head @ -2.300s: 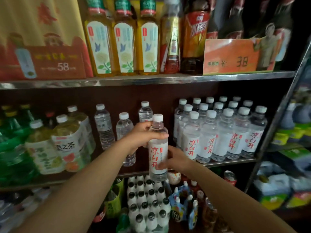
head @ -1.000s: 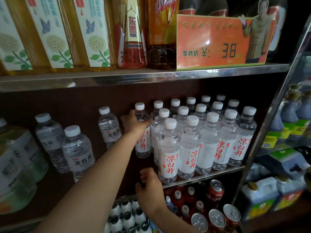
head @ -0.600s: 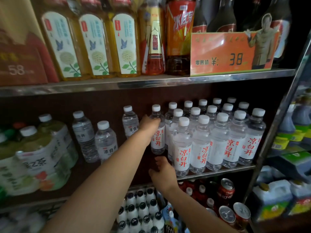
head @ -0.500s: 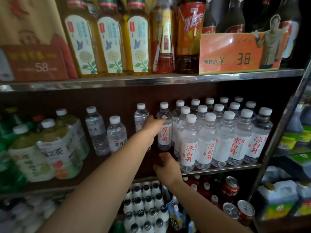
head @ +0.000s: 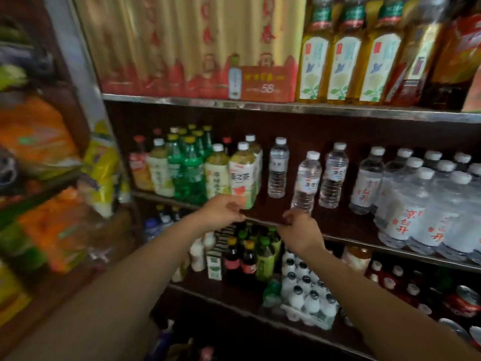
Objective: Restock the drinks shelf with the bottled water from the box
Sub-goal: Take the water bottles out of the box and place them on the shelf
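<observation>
Both hands have withdrawn from the bottled water: the left hand (head: 223, 209), earlier on a bottle in the white-labelled group (head: 426, 204), and the right hand (head: 299, 227) now hover apart at the front edge of the drinks shelf (head: 338, 225), fingers loosely curled, holding nothing. View has swung leftward. Three clear water bottles (head: 307, 178) stand separately left of the packed group. Tea bottles (head: 242, 173) and green bottles (head: 187, 168) fill the shelf's left end.
</observation>
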A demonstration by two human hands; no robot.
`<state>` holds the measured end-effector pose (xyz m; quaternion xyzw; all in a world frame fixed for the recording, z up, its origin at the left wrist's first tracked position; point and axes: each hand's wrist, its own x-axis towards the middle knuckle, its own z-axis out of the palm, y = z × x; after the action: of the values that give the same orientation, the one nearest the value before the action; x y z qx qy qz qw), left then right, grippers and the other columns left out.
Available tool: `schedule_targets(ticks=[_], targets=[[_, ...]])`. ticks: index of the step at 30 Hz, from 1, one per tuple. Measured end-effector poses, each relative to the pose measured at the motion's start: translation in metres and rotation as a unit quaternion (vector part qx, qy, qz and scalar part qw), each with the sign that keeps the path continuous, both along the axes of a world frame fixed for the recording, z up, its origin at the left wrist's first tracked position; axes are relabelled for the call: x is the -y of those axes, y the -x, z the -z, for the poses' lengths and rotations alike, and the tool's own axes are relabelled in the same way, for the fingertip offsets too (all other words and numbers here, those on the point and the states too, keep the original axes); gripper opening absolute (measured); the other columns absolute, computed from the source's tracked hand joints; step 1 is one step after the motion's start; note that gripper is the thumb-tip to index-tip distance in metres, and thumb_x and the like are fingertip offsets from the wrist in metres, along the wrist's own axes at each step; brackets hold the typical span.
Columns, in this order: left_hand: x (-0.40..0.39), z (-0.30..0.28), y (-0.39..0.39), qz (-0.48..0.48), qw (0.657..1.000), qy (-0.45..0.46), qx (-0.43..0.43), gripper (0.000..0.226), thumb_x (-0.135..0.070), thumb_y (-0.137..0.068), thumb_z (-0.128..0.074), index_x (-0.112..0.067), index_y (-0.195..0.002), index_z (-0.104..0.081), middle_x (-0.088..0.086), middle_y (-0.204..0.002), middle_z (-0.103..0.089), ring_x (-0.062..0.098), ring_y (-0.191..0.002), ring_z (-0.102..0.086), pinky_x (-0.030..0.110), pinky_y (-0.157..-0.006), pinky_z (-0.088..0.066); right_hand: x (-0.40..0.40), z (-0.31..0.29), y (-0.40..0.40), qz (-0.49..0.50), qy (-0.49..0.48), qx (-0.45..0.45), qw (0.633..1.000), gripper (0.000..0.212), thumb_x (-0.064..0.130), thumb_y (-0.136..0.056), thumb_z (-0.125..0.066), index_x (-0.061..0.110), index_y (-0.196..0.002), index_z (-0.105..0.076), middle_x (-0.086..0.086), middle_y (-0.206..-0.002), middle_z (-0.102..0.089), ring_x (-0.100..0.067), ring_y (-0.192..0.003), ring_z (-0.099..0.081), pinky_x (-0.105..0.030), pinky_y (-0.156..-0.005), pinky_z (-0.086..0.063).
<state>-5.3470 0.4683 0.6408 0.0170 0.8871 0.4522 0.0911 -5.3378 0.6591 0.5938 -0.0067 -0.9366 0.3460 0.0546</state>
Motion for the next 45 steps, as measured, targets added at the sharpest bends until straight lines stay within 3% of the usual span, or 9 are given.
schedule_targets(ticks=[6, 11, 18, 22, 26, 33, 36, 40, 45], targets=[[0.149, 0.023, -0.093, -0.122, 0.991, 0.053, -0.012, 0.038, -0.01, -0.086, -0.067, 0.0, -0.122, -0.058, 0.011, -0.115, -0.061, 0.019, -0.101, -0.06, 0.027, -0.082, -0.044, 0.147, 0.0, -0.039, -0.157, -0.027, 0.047, 0.986, 0.038, 0.025, -0.089, -0.062, 0.015, -0.124, -0.051, -0.006, -0.1, -0.06, -0.022, -0.082, -0.061, -0.029, -0.058, -0.044], [0.241, 0.037, -0.178, -0.216, 0.976, 0.034, 0.014, 0.03, 0.004, -0.085, -0.063, 0.01, -0.114, -0.058, 0.008, -0.089, -0.059, 0.02, -0.084, -0.059, 0.02, -0.073, -0.047, 0.264, 0.013, -0.094, -0.257, -0.021, 0.049, 0.965, 0.023, 0.028, -0.084, -0.064, 0.021, -0.105, -0.058, -0.007, -0.104, -0.064, -0.026, -0.101, -0.061, -0.028, -0.076, -0.046], [0.341, 0.084, -0.294, -0.376, 0.925, 0.029, 0.047, 0.016, -0.009, -0.087, -0.064, -0.021, -0.097, -0.059, -0.004, -0.085, -0.057, 0.014, -0.081, -0.058, 0.015, -0.067, -0.047, 0.395, 0.055, -0.166, -0.405, -0.042, 0.101, 0.908, 0.034, 0.029, -0.085, -0.063, 0.022, -0.118, -0.056, -0.001, -0.121, -0.059, -0.022, -0.109, -0.057, -0.035, -0.087, -0.051], [0.378, 0.136, -0.342, -0.436, 0.895, 0.021, 0.09, 0.039, -0.007, -0.085, -0.067, -0.004, -0.122, -0.057, 0.007, -0.106, -0.06, 0.02, -0.098, -0.058, 0.031, -0.092, -0.048, 0.448, 0.1, -0.2, -0.464, -0.064, 0.163, 0.868, 0.035, 0.03, -0.089, -0.061, 0.022, -0.122, -0.055, -0.003, -0.123, -0.059, -0.024, -0.108, -0.058, -0.036, -0.087, -0.051], [0.398, 0.21, -0.377, -0.475, 0.863, -0.031, 0.171, 0.038, -0.008, -0.088, -0.064, -0.002, -0.125, -0.056, 0.012, -0.117, -0.062, 0.022, -0.112, -0.058, 0.026, -0.088, -0.042, 0.478, 0.165, -0.226, -0.504, -0.108, 0.211, 0.83, 0.035, 0.026, -0.089, -0.062, 0.015, -0.122, -0.055, -0.004, -0.123, -0.061, -0.023, -0.106, -0.059, -0.034, -0.081, -0.051], [0.396, 0.335, -0.403, -0.496, 0.823, -0.108, 0.254, 0.041, -0.015, -0.089, -0.064, -0.003, -0.128, -0.056, 0.017, -0.127, -0.059, 0.032, -0.115, -0.058, 0.036, -0.093, -0.047, 0.494, 0.287, -0.243, -0.513, -0.157, 0.284, 0.795, 0.03, 0.023, -0.086, -0.063, 0.01, -0.113, -0.058, -0.01, -0.112, -0.064, -0.028, -0.1, -0.061, -0.042, -0.087, -0.053], [0.39, 0.394, -0.403, -0.519, 0.794, -0.179, 0.261, 0.045, -0.006, -0.086, -0.065, -0.004, -0.129, -0.053, 0.012, -0.104, -0.066, 0.012, -0.083, -0.067, 0.018, -0.065, -0.054, 0.488, 0.347, -0.243, -0.49, -0.173, 0.356, 0.777, 0.047, 0.025, -0.087, -0.065, 0.013, -0.13, -0.051, -0.005, -0.122, -0.059, -0.021, -0.104, -0.059, -0.025, -0.074, -0.046], [0.381, 0.48, -0.395, -0.514, 0.782, -0.18, 0.303, 0.02, -0.025, -0.082, -0.071, -0.021, -0.102, -0.066, 0.008, -0.111, -0.067, 0.023, -0.101, -0.064, 0.032, -0.082, -0.053, 0.472, 0.432, -0.243, -0.435, -0.171, 0.438, 0.768, 0.056, 0.021, -0.088, -0.066, 0.012, -0.139, -0.044, -0.004, -0.136, -0.051, -0.021, -0.12, -0.052, -0.02, -0.079, -0.04], [0.371, 0.582, -0.375, -0.491, 0.771, -0.212, 0.346, 0.042, -0.019, -0.09, -0.063, -0.005, -0.129, -0.055, 0.011, -0.122, -0.06, 0.023, -0.107, -0.059, 0.025, -0.079, -0.043, 0.448, 0.548, -0.25, -0.359, -0.19, 0.52, 0.751, 0.057, 0.02, -0.087, -0.069, 0.014, -0.138, -0.045, -0.006, -0.139, -0.049, -0.024, -0.125, -0.05, -0.03, -0.095, -0.042]])
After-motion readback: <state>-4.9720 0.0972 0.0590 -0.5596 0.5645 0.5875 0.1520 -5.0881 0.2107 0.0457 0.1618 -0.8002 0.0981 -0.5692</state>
